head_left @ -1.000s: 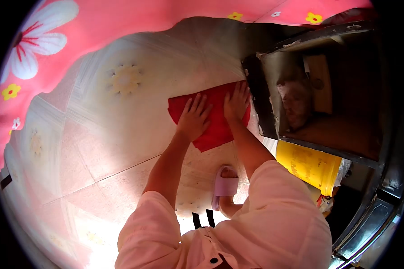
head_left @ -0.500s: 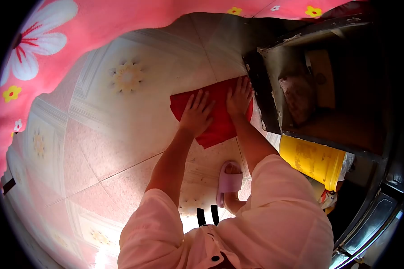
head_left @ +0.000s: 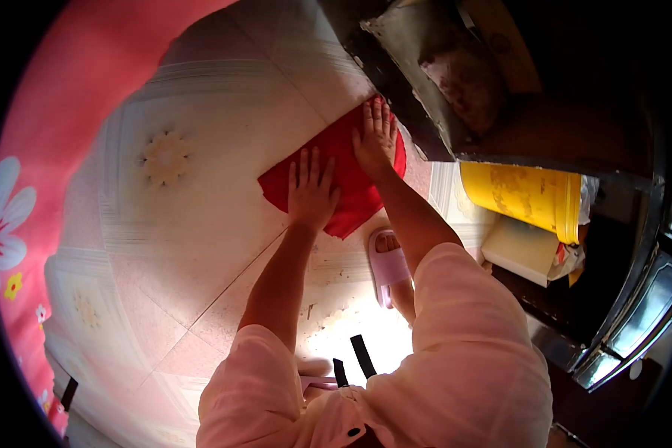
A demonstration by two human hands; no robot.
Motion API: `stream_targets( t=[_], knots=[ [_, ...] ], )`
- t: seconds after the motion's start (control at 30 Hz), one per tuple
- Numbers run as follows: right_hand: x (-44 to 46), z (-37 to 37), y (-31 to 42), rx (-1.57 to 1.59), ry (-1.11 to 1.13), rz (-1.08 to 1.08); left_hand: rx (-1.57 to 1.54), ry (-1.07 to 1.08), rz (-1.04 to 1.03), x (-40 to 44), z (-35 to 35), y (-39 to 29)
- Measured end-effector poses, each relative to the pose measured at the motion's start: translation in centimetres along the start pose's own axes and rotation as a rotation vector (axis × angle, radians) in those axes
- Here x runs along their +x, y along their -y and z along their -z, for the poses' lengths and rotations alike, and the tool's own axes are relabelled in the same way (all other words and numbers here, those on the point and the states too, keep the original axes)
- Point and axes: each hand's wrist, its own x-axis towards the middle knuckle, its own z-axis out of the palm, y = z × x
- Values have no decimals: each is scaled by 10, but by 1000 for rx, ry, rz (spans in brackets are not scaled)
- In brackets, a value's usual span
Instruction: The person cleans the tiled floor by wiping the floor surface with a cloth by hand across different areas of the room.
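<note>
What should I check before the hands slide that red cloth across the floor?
1. Left hand flat on the red cloth: ok.
2. Right hand flat on it too: ok.
3. Cloth spread out on the floor: ok.
4. Room toward the dark cabinet: not ok, the cloth's edge lies right beside it.
5. Slipper clear of the cloth: ok.
6. Underside of the cloth clean: cannot tell, hidden.

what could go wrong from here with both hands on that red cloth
The right hand is close to the dark cabinet's worn edge; pushing further that way might scrape its fingers.

The red cloth lies on the tiled floor near the pink slipper; pulled back, it might bunch against it.
</note>
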Motion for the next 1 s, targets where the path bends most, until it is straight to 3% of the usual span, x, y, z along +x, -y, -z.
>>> stream_targets(
  t=[0.33, 0.47, 0.67, 0.8, 0.9, 1.0],
  knots=[
    [-54, 10, -15, -28, -52, -176, 44, 21, -149, -15, -1, -4],
    [-111, 21, -9, -37, 3, -393, 38, 98, -226, -53, -4, -12],
    [-203, 31, 3, -114, -2, -430, -40, 122, -371, -116, -9, -11],
    [-198, 45, -7, -44, 119, -428, -48, 132, -356, -114, -6, -13],
    [-182, 73, -14, -72, 538, -425, -62, 126, -348, -114, -8, -13],
    [-170, 84, -10, -102, 613, -428, -51, 74, -371, -115, -5, -11]
  ],
)
